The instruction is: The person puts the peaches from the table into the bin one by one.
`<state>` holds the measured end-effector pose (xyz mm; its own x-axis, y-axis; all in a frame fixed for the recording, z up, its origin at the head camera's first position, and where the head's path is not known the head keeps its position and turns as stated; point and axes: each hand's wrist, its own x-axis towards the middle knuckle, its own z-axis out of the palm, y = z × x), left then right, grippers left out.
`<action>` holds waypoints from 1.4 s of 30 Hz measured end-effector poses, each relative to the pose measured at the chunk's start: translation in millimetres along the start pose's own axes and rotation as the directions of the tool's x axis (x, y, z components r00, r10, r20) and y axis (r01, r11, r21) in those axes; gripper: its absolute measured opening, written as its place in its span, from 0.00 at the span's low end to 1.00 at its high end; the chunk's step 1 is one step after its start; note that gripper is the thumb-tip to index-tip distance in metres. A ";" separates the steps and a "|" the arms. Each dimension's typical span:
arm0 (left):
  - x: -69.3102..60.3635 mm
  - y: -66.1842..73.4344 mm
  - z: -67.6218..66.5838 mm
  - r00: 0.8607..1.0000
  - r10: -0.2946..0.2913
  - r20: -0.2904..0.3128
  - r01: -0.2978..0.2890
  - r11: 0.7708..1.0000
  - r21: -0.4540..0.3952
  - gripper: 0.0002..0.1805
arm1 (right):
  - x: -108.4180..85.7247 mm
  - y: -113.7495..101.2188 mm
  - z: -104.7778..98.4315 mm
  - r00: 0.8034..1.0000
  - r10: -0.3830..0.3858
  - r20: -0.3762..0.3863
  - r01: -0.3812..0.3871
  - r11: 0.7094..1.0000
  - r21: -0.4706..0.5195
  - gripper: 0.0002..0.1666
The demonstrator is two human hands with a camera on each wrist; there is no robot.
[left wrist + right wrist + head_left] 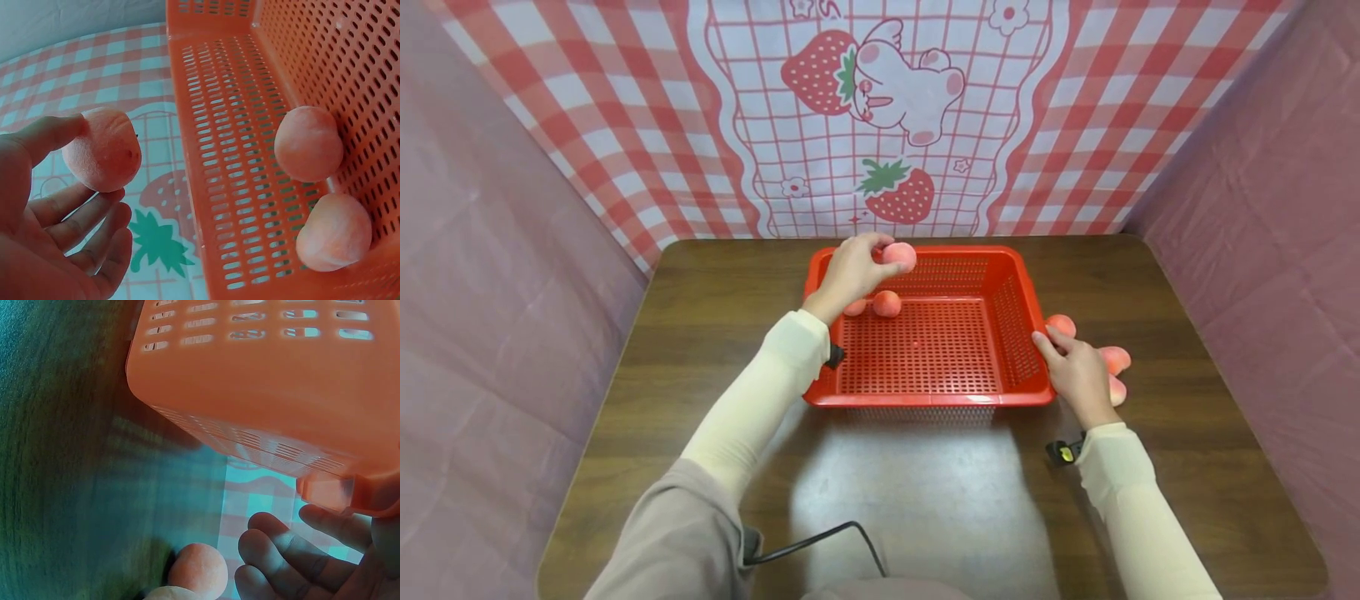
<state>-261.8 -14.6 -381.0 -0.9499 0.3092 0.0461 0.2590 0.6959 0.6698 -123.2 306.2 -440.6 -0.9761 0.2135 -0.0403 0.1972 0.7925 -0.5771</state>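
Note:
My left hand (855, 271) pinches a peach (899, 257) between thumb and fingers, raised at the back rim of the red plastic basket (925, 399). In the left wrist view, this peach (103, 150) is at the fingertips, outside the basket wall, with the lower fingers spread loosely. Two more peaches lie inside the basket at its back left, one peach (887, 303) beside another peach (854, 307) partly hidden by the wrist. At the basket's right rim, my right hand (1081, 377) holds the edge between thumb and index finger; its other fingers (275, 562) hang beneath.
Right of the basket, on the wooden table (715, 350), lie a peach (1061, 326), another peach (1115, 359) and a third peach (1117, 390) near my right hand. A checked cloth (647, 125) hangs behind. A black cable (812, 540) crosses the front.

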 end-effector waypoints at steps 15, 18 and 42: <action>6.7 -7.3 28.5 0.997 -0.044 0.064 0.047 0.998 -0.044 0.31 | -3.9 1.9 1.7 1.000 0.026 0.006 -0.026 1.000 0.004 0.40; 6.3 -10.2 34.8 0.996 -0.043 0.079 0.046 0.998 -0.033 0.30 | -5.9 3.5 3.2 1.000 0.028 0.001 -0.028 1.000 0.002 0.39; 23.3 -20.9 62.9 0.982 0.031 0.187 -0.057 0.989 0.136 0.23 | -0.6 1.0 2.8 0.998 -0.009 -0.065 0.010 1.000 0.004 0.36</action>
<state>-278.4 18.8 -440.5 -0.8918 0.4466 -0.0722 0.3345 0.7585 0.5592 -122.7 305.2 -443.4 -0.9699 0.2427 0.0183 0.1873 0.7920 -0.5811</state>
